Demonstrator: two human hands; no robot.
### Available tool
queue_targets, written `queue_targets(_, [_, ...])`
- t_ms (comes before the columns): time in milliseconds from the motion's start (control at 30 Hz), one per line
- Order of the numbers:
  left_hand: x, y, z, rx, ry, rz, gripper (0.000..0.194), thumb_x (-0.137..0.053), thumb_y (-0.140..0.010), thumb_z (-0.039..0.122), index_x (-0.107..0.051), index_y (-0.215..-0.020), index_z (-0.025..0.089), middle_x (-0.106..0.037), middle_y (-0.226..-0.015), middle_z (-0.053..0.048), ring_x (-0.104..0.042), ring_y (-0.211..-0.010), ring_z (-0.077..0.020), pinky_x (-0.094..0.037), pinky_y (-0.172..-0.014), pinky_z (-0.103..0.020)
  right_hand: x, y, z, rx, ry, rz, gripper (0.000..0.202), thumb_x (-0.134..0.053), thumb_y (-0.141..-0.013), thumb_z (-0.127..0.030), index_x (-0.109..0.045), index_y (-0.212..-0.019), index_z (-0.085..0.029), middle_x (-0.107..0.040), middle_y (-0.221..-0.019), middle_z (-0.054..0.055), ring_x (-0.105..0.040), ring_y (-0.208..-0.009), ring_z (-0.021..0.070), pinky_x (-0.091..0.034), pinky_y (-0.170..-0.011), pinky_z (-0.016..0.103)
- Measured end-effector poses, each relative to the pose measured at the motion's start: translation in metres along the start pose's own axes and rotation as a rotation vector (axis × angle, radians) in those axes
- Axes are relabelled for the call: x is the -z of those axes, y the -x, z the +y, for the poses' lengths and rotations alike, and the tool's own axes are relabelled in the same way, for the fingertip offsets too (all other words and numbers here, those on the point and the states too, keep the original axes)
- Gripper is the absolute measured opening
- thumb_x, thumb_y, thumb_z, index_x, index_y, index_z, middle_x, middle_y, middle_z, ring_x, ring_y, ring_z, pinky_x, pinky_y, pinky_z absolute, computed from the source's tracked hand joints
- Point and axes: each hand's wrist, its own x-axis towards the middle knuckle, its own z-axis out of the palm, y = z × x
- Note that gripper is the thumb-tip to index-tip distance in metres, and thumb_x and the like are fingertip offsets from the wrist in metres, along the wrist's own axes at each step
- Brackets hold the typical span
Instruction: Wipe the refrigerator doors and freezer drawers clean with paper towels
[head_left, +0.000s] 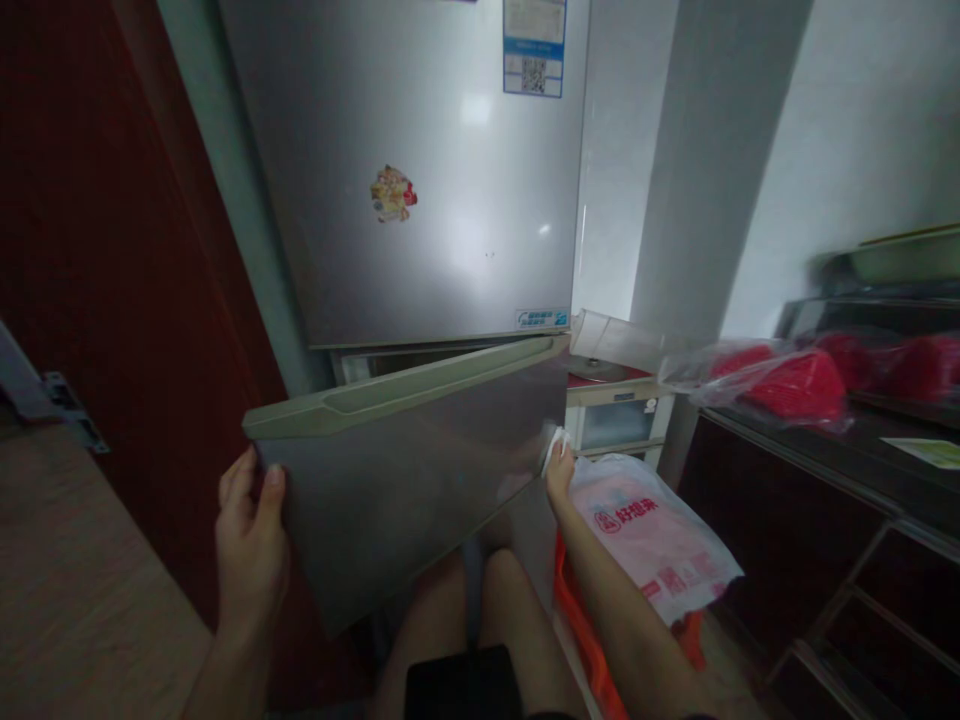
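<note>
The lower refrigerator door (420, 470), grey with a pale grip ledge along its top, stands swung open in front of my knees. My left hand (251, 540) is closed on its left edge, the thumb on the front face and the fingers behind. On the right part of the same door, my right hand (559, 475) presses a folded white cloth or tissue (553, 448) against the front surface. Above it is the silver upper refrigerator door (435, 100), shut, with a cartoon sticker (393, 194) and a QR-code label (533, 50).
A white plastic bag (652, 530) with red print lies on an orange stool (577, 610) beside my right forearm. On the right, red things in clear plastic (787, 385) rest on a dark counter (862, 460). A dark red wooden door (112, 250) stands at the left.
</note>
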Motion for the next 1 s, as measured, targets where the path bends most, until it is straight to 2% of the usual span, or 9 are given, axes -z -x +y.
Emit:
queue_targets(133, [0.000,0.003,0.011,0.033,0.027,0.004,0.065,-0.062,-0.085,0.053,-0.057,-0.135,0.010,-0.051,-0.143,-0.015,-0.047,-0.134,-0.0304,-0.034,-0.115,-0.039,0.002,0.013,0.012,-0.065,0.008,0.022,0.030,-0.059,-0.096,-0.040,-0.063,-0.113,-0.016,-0.065,-0.115,0.007,-0.064,-0.101,0.0205,-0.053,-0.090,0.043])
queue_targets(233, [-0.001,0.003,0.016,0.054,0.033,0.011,0.065,-0.064,-0.084,0.051,-0.058,-0.134,0.011,-0.050,-0.143,-0.014,-0.047,-0.135,-0.0301,-0.035,-0.115,-0.038,-0.004,0.005,-0.007,-0.053,-0.013,0.036,0.030,-0.057,-0.096,-0.043,-0.064,-0.109,-0.017,-0.066,-0.110,0.006,-0.064,-0.097,0.0192,-0.053,-0.089,0.042])
queue_targets(333, [-0.001,0.003,0.018,0.060,0.013,0.006,0.064,-0.063,-0.084,0.050,-0.058,-0.135,0.012,-0.050,-0.143,-0.013,-0.046,-0.136,-0.0298,-0.031,-0.118,-0.039,-0.015,-0.015,-0.047,0.032,-0.059,0.034,0.035,-0.054,-0.096,-0.047,-0.064,-0.106,-0.015,-0.067,-0.104,0.006,-0.064,-0.094,0.0192,-0.051,-0.089,0.042])
queue_targets(533, [-0.001,0.005,0.022,0.098,0.055,0.006,0.070,-0.064,-0.081,0.055,-0.056,-0.137,0.013,-0.050,-0.142,-0.013,-0.047,-0.134,-0.0310,-0.032,-0.118,-0.041,-0.035,-0.071,-0.148,0.296,-0.142,-0.047,0.048,-0.035,-0.097,-0.054,-0.065,-0.105,-0.017,-0.069,-0.103,0.009,-0.061,-0.097,0.0222,-0.045,-0.091,0.036])
queue_targets(633, [0.001,0.004,0.024,0.101,0.042,-0.007,0.073,-0.064,-0.079,0.057,-0.055,-0.138,0.014,-0.052,-0.137,-0.013,-0.048,-0.132,-0.0311,-0.031,-0.117,-0.044,-0.036,-0.084,-0.170,0.373,-0.141,-0.095,0.048,-0.035,-0.095,-0.054,-0.065,-0.105,-0.018,-0.069,-0.102,0.009,-0.060,-0.097,0.0226,-0.044,-0.091,0.035])
queue_targets(700, [0.002,0.003,0.025,0.099,0.029,0.004,0.073,-0.065,-0.077,0.057,-0.057,-0.136,0.015,-0.055,-0.130,-0.011,-0.051,-0.126,-0.0309,-0.036,-0.114,-0.046,-0.031,-0.081,-0.166,0.388,-0.117,-0.124,0.046,-0.038,-0.095,-0.054,-0.065,-0.104,-0.019,-0.069,-0.102,0.009,-0.060,-0.098,0.0235,-0.044,-0.092,0.036])
queue_targets(767, [0.003,0.002,0.026,0.095,-0.001,0.016,0.070,-0.065,-0.076,0.055,-0.060,-0.133,0.016,-0.057,-0.122,-0.009,-0.055,-0.120,-0.0300,-0.041,-0.110,-0.046,-0.024,-0.071,-0.148,0.377,-0.080,-0.150,0.043,-0.041,-0.094,-0.053,-0.066,-0.104,-0.020,-0.070,-0.103,0.010,-0.061,-0.100,0.0247,-0.044,-0.093,0.037])
queue_targets(867, [0.005,0.001,0.026,0.100,-0.065,-0.002,0.063,-0.063,-0.078,0.052,-0.061,-0.131,0.018,-0.056,-0.120,-0.009,-0.057,-0.114,-0.0288,-0.046,-0.105,-0.045,-0.012,-0.051,-0.107,0.319,-0.021,-0.168,0.041,-0.042,-0.095,-0.050,-0.066,-0.108,-0.019,-0.069,-0.106,0.012,-0.062,-0.102,0.0263,-0.044,-0.094,0.040])
queue_targets(1000, [0.006,0.003,0.026,0.085,-0.106,-0.008,0.069,-0.061,-0.079,0.056,-0.059,-0.134,0.016,-0.054,-0.123,-0.011,-0.058,-0.114,-0.0308,-0.045,-0.106,-0.047,0.003,-0.017,-0.046,0.193,0.029,-0.173,0.036,-0.049,-0.098,-0.046,-0.063,-0.113,-0.017,-0.066,-0.115,0.010,-0.062,-0.107,0.0233,-0.046,-0.097,0.046])
